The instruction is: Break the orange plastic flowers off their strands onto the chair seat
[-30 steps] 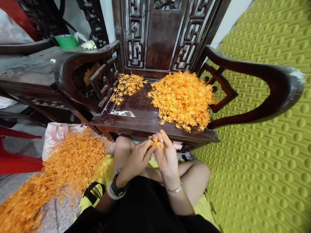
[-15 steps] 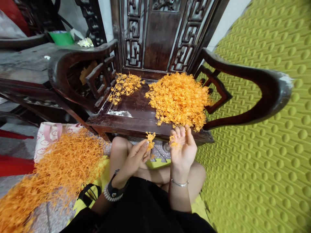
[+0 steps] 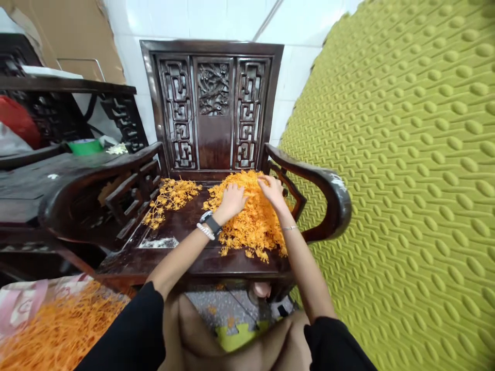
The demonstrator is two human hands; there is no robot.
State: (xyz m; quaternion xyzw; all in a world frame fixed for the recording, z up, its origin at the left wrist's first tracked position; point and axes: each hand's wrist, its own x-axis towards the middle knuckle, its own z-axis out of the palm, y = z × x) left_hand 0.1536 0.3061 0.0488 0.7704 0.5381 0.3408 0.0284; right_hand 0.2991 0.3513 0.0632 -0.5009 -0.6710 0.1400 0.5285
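On the seat of a dark wooden armchair (image 3: 189, 232) lies a big heap of small orange artificial flower pieces (image 3: 253, 226). My left hand (image 3: 232, 200) rests on the upper left of this heap, its fingers spread and reaching into the pieces. At the upper right of the heap is my right hand (image 3: 271, 190), with fingers bent and thumb apart. Nothing shows as gripped in either hand, though some fingertips are hidden. A smaller bunch of orange flower sprigs (image 3: 172, 198) sits apart on the seat's left side.
A mass of thin orange stems (image 3: 65, 330) lies at lower left, against a white and pink bag (image 3: 34, 296). The chair's curved right arm (image 3: 332, 201) stands beside a yellow-green foam mat (image 3: 406, 170). A green container (image 3: 85, 147) is on the dark wooden table (image 3: 23, 180).
Both hands have moved forward from above the lap onto the flower heap. The small orange pieces they held are no longer seen in them. The view has tilted up.
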